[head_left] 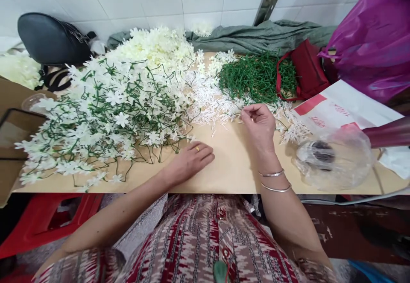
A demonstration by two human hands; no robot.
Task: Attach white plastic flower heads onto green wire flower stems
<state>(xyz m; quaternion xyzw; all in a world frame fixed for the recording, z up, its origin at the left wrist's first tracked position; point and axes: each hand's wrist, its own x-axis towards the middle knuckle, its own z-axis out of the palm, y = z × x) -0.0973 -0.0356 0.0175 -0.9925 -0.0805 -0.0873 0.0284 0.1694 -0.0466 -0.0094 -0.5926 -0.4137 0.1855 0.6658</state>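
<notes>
My left hand (194, 161) lies palm down on the table, fingers curled in; a ring is on one finger. A small white artificial flower (192, 138) shows just beyond its knuckles, and whatever the hand grips is hidden. Beside it spreads a large heap of white artificial flowers (121, 118) on green wire-like stems. My right hand (260, 126) is raised over the table, thumb and fingertips pinched together. What it pinches is too small to make out. Close by lie a pile of loose green stems (256, 76) and many thin white sticks (208, 103).
Cream blossoms (160, 48) are piled at the back. A black bag (53, 39) stands at back left, a cardboard box (13, 125) at the left edge. On the right are a red pouch (309, 69), a purple plastic bag (371, 39) and a clear plastic bag (342, 159).
</notes>
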